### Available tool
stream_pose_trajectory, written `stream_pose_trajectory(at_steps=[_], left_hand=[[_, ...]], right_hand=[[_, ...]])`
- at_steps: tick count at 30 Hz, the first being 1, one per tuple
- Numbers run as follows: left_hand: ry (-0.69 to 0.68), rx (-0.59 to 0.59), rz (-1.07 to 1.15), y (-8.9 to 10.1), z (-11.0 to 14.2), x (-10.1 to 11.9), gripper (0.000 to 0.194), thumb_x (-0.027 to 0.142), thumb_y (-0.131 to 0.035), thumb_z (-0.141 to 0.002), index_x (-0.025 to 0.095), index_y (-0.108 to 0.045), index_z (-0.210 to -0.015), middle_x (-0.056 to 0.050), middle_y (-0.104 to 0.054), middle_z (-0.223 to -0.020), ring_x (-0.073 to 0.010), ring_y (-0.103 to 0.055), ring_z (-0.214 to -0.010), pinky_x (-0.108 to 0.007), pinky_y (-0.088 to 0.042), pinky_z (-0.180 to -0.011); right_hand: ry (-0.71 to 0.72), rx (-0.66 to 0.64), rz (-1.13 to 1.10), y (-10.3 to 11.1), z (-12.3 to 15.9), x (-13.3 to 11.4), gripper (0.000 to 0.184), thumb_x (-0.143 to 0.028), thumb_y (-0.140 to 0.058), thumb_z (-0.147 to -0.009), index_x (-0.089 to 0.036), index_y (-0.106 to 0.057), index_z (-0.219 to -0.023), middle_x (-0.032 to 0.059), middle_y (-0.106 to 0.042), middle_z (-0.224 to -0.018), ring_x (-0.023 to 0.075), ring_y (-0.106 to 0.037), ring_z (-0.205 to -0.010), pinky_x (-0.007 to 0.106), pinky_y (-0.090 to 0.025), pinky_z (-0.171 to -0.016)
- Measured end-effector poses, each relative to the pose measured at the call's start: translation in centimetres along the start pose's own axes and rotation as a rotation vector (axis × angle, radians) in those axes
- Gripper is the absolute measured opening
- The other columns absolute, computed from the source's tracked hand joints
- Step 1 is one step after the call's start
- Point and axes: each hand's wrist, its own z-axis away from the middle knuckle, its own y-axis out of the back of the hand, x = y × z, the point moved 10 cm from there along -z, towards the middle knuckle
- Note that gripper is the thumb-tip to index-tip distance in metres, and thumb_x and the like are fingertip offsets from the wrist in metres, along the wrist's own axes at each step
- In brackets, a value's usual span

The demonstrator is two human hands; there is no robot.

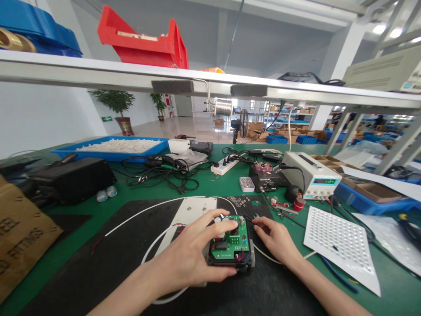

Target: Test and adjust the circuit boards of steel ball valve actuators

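Note:
My left hand (194,248) is closed around a black housing (230,262) with a green circuit board (226,252) in its open top. Its thumb presses the near side, and its fingers reach over the board's components. A red and black wire pair shows at the board's front corner. Just right of the housing, my right hand (278,240) has its thumb and forefinger drawn together beside a small dark metal tool (255,216). Whether the fingers grip that tool or something smaller is hidden. A white cable (144,202) loops across the black mat (108,259) behind and beside the housing.
A white panel (194,208) lies beyond my left hand, with loose metal nuts (237,201) nearby. Farther back are a power strip (225,164), a soldering station (265,179) and a bench power supply (311,175). A shelf (197,75) spans overhead. A perforated white sheet (342,245) lies right.

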Motion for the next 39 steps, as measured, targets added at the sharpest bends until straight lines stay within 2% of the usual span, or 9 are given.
stream_pose_trajectory(at_steps=[11,22,39], left_hand=[[-0.003,0.003,0.029,0.13,-0.17,0.09,0.079,0.046,-0.083,-0.082,0.042,-0.042,-0.15,-0.006,-0.035,-0.163,-0.0289,-0.05,-0.142,-0.045,-0.048,-0.116],[-0.003,0.004,0.052,0.12,-0.13,0.27,0.078,0.043,-0.084,-0.081,0.038,-0.046,-0.149,-0.009,-0.036,-0.162,-0.0308,-0.05,-0.142,-0.045,-0.05,-0.114],[0.002,-0.004,0.04,0.04,-0.19,0.12,0.08,0.043,-0.084,-0.081,0.04,-0.043,-0.15,-0.008,-0.035,-0.162,-0.0301,-0.049,-0.142,-0.047,-0.047,-0.116]], right_hand=[[0.004,0.002,0.001,0.0,0.0,0.01,0.025,-0.036,-0.055,-0.098,-0.027,-0.075,-0.111,0.0008,-0.075,-0.086,0.0206,-0.068,-0.075,0.03,-0.047,-0.07],[0.004,0.006,0.002,0.01,0.02,-0.01,0.026,-0.037,-0.055,-0.098,-0.026,-0.075,-0.111,0.0019,-0.077,-0.089,0.0208,-0.069,-0.077,0.03,-0.049,-0.072],[-0.001,-0.003,0.01,0.05,-0.03,-0.14,0.027,-0.038,-0.055,-0.098,-0.026,-0.075,-0.112,0.002,-0.076,-0.087,0.0208,-0.068,-0.075,0.03,-0.047,-0.069]])
